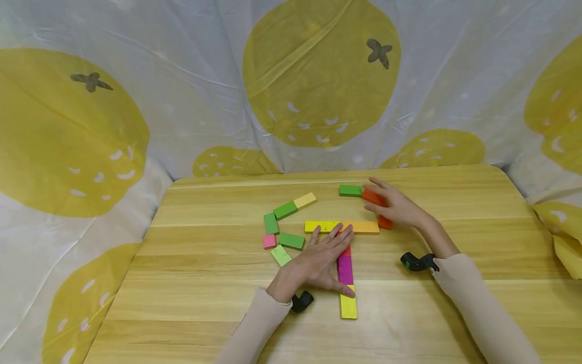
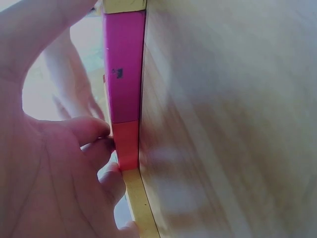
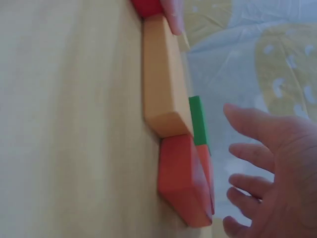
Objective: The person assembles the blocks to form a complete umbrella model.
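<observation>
Head view: the left hand [image 1: 320, 263] is spread over the joined blocks, thumb on the front yellow block [image 1: 348, 306], grasping nothing; sideways drift could skew the magenta block [image 1: 345, 270]. The right hand [image 1: 400, 205], fingers parted, is at the upper red block [image 1: 371, 196], beside the green block [image 1: 350, 190]; contact cannot be confirmed. Left wrist view: fingertips lie along the middle red block [image 2: 128, 144]; uneven pressure could open its joints. Right wrist view: fingers extended, unloaded; an accidental knock could part the lower red block [image 3: 181, 178] from the orange block [image 3: 161, 74].
</observation>
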{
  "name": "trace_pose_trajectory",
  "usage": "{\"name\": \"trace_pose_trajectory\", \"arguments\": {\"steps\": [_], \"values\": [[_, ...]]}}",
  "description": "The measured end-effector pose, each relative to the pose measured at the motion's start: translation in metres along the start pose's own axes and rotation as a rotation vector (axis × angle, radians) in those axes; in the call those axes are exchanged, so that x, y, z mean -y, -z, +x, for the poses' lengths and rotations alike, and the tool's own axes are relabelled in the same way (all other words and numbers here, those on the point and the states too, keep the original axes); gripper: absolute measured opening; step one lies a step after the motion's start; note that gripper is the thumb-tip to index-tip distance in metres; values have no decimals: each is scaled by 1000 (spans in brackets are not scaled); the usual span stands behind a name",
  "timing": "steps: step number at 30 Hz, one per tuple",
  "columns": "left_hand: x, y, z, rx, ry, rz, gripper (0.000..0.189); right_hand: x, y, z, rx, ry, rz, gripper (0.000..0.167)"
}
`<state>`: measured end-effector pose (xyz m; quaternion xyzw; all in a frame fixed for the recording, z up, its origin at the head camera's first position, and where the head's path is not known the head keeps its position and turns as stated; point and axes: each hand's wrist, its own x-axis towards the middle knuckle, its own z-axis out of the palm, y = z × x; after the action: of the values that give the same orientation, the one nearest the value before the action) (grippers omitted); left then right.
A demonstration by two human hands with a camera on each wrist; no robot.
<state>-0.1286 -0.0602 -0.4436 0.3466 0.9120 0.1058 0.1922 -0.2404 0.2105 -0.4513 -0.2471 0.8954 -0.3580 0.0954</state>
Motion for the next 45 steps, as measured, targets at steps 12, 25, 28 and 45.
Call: {"name": "trace_pose_trajectory", "arguments": {"steps": [12, 25, 28, 45], "values": [[-2, 1, 0, -26, -1, 20, 131, -9, -8, -48, 46, -119, -59, 92], [-2, 2, 1, -24, 2, 22, 131, -20, -8, -52, 71, -111, -103, 90], [-3, 2, 2, -20, 2, 23, 130, -21, -7, -54, 73, -115, -107, 90], [35, 33, -1, -340, -18, -52, 72, -21, -12, -55, 80, -111, -97, 90]]}}
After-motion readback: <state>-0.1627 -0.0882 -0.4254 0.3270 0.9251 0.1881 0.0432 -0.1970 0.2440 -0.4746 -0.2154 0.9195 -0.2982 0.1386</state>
